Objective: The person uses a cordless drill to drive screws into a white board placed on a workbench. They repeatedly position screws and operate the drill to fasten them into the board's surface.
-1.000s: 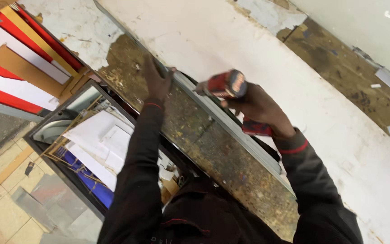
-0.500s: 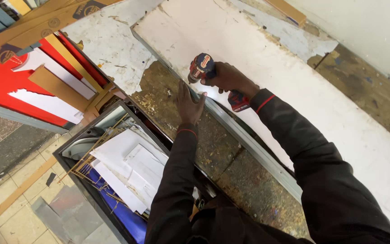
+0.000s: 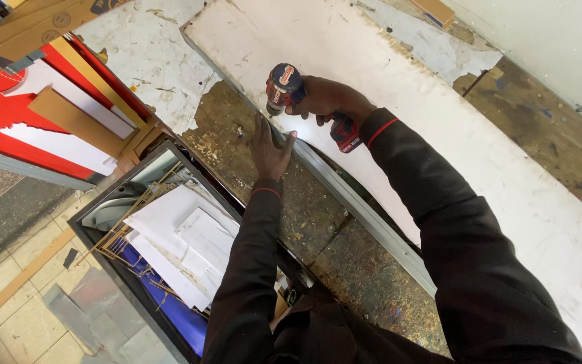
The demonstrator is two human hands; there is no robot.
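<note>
My right hand (image 3: 329, 100) grips a red and dark blue cordless drill (image 3: 284, 87), its nose pointing down at a long grey metal strip (image 3: 351, 202) that runs diagonally along the edge of a white panel (image 3: 372, 74). My left hand (image 3: 269, 145) lies flat with fingers together, pressing on the strip and the worn brown surface (image 3: 318, 222) just below the drill. Both arms wear dark sleeves with red-trimmed cuffs.
A dark box (image 3: 136, 175) at lower left holds white sheets (image 3: 183, 243), a wire frame and blue material. Red, white and yellow boards (image 3: 42, 114) lean at upper left. Tiled floor (image 3: 8, 303) shows at bottom left, and peeling wall surface (image 3: 540, 114) at right.
The view has shifted along the strip. My right hand brought the drill down next to my left hand, and the left hand now presses flat just beneath the drill's nose.
</note>
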